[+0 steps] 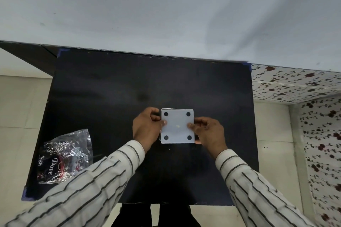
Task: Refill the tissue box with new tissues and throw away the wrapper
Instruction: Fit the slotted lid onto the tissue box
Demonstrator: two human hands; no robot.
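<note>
A square tissue box (177,125) stands upside down in the middle of the black table (110,88). Its white base panel with a black round foot at each corner faces up. My left hand (147,127) grips the box's left side, thumb on the base panel. My right hand (206,132) grips the right side, thumb on the panel too. The crumpled clear plastic wrapper (64,156), printed "Dove", lies on the table's near left corner, apart from both hands. No tissues show.
A white wall rises behind the table's far edge. A surface with a floral pattern (299,84) stands to the right. Pale floor tiles (18,107) lie to the left. My dark trouser legs show below the near edge.
</note>
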